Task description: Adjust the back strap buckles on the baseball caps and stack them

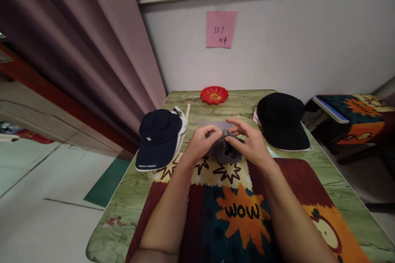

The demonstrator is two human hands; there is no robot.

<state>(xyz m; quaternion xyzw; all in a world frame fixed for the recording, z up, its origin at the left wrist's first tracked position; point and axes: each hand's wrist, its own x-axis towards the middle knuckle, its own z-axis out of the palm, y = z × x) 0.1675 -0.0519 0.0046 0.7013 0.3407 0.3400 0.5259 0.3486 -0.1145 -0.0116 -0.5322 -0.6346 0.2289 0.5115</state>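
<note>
A grey baseball cap point(222, 153) rests at the far edge of the printed mat, its back strap and metal buckle point(225, 132) facing me. My left hand point(202, 141) pinches the strap just left of the buckle, fingers closed. On the other side, my right hand point(248, 141) holds the strap between thumb and fingers beside the buckle, with the index finger raised. Part of the cap's crown and brim is hidden behind my hands. To the left lies a navy cap point(159, 135) stacked on a white one; to the right lies a black cap point(282, 119).
A red scalloped dish point(214, 95) stands at the back of the green wood-patterned table point(117, 213). The colourful mat point(212, 222) covers the near middle. A pink note point(221, 29) is on the wall behind. Purple curtains point(101, 28) hang on the left.
</note>
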